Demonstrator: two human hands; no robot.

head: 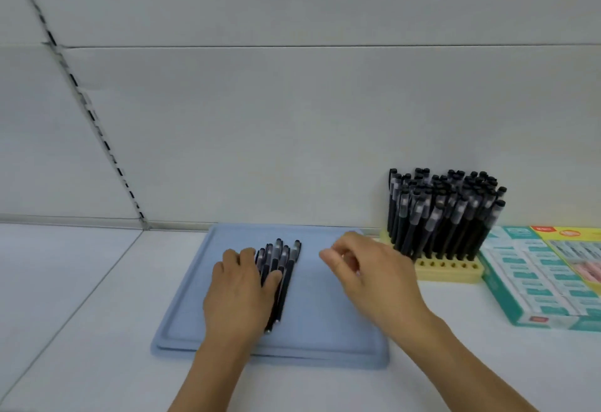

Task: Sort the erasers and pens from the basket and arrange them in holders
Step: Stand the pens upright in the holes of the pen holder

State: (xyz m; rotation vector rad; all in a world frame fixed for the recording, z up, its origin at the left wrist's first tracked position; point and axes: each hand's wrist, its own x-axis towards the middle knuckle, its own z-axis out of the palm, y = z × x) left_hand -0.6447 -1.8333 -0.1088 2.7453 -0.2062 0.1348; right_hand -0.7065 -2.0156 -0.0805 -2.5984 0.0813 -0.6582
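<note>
The left hand (pixel 239 288) is clasping the pens (pixel 279 276) on the tray (pixel 325 330), their long axis running 6 to 12 o'clock. The right hand (pixel 364 268), loosely curled and carrying nothing, is hovering at their 3 o'clock, nearer the holder (pixel 447 268) farther toward 3.

Shop: slotted shelving (pixel 81 99), boxed erasers (pixel 533 278).

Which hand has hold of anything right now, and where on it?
The left hand holds a bundle of pens on the blue tray, its grip around their middles. The right hand hovers, loosely curled, holding nothing visible.
</note>
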